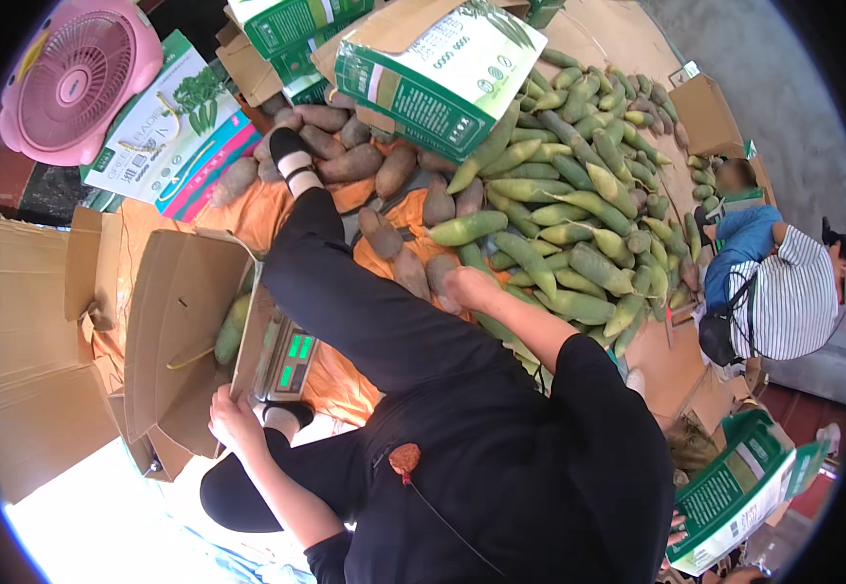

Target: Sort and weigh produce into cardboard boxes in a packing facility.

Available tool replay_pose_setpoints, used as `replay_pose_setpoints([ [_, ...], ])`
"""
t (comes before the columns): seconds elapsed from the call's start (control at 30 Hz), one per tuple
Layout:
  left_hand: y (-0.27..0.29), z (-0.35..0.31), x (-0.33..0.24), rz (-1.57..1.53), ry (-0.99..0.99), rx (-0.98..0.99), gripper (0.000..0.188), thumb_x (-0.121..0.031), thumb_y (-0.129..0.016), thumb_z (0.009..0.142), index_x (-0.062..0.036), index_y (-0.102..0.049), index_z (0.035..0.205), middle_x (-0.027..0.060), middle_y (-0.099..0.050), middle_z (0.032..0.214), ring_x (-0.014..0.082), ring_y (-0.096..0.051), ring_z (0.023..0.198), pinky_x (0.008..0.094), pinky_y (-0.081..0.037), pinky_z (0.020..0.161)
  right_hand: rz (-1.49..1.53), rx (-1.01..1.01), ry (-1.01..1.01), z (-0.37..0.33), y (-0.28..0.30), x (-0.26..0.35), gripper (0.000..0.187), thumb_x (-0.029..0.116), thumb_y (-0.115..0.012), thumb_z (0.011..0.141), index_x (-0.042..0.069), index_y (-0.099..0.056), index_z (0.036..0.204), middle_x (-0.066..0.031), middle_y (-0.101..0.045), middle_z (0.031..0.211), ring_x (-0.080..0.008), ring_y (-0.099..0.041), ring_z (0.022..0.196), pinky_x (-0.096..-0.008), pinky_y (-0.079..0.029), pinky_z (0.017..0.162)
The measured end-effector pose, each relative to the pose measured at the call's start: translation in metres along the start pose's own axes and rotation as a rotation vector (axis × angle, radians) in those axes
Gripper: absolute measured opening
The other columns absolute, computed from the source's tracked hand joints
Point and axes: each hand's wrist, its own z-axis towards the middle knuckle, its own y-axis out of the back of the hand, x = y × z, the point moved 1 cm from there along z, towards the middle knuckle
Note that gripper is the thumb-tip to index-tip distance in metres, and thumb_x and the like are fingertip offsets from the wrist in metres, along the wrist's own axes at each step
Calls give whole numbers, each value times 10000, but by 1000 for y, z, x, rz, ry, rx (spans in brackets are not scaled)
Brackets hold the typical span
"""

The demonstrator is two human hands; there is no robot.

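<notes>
My left hand (235,420) has its fingers closed on the lower edge of an opened cardboard box (175,341), which stands beside a scale (287,358) with lit green digits. Inside that box lies a green radish (231,331), partly hidden by the wall. Out over the pile, my right hand (471,290) has curled fingers against a brown-skinned tuber (439,272); the fingertips are not clear. Just beyond that hand spreads a large heap of long green radishes (579,209). More brown-skinned tubers (350,163) lie around my outstretched foot on orange sheeting (321,375).
A green-and-white carton (442,73) tilts over the far side of the heap. At far left stands a pink fan (77,83) near a flat printed carton (160,127). A person in a striped top (783,302) sits at right, above another green carton (735,492).
</notes>
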Motion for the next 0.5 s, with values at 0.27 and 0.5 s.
replay_pose_setpoints([
  [0.27, -3, 1, -1, -12, -38, -22, 154, -86, -625, 773, -40, -600, 918, 124, -632, 874, 332, -608, 844, 441, -464, 724, 49, 33, -376, -36, -35, -90, 212, 195, -656, 735, 125, -690, 932, -151, -668, 974, -314, -637, 925, -391, -497, 824],
  [0.5, -11, 1, 3, -27, -39, -12, 166, -88, -630, 774, -35, -600, 929, 129, -639, 886, 332, -611, 849, 438, -462, 725, -119, -420, -662, -41, -9, -126, 409, 161, -698, 718, 124, -571, 1105, -139, -558, 1151, -334, -518, 1103, -410, -468, 886],
])
